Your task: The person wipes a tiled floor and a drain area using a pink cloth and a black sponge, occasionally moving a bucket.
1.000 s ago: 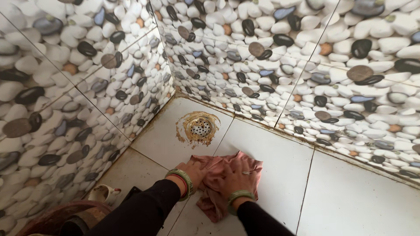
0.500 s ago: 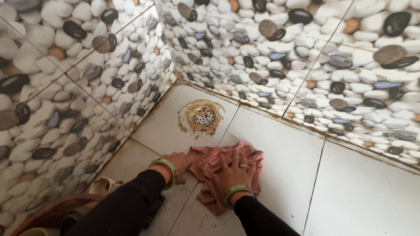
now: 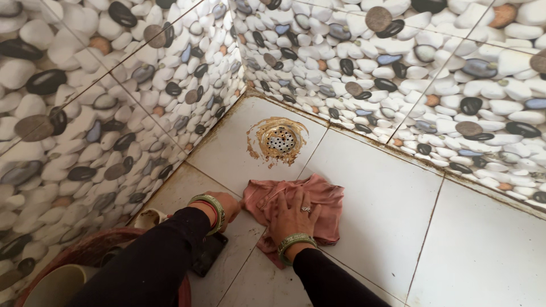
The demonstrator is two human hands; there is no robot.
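A crumpled pink cloth [image 3: 321, 196] lies on the white floor tile [image 3: 375, 210]. My right hand [image 3: 293, 213] presses flat on top of it, fingers spread, a ring on one finger and green bangles at the wrist. My left hand [image 3: 227, 204] grips the cloth's left edge, with green and red bangles on its wrist. Both arms wear black sleeves. Just beyond the cloth sits a round floor drain [image 3: 280, 138] ringed with brown rust stains.
Pebble-patterned wall tiles [image 3: 398, 74] meet in a corner behind the drain. A reddish tub rim [image 3: 99, 247] with a pale bucket [image 3: 54, 284] inside it stands at lower left. A dark flat object [image 3: 207, 256] lies under my left forearm. Grout lines are stained brown.
The view has shifted so the drain and cloth sit a little higher and further right. Both hands stay on the cloth, which has slid slightly across the tile.
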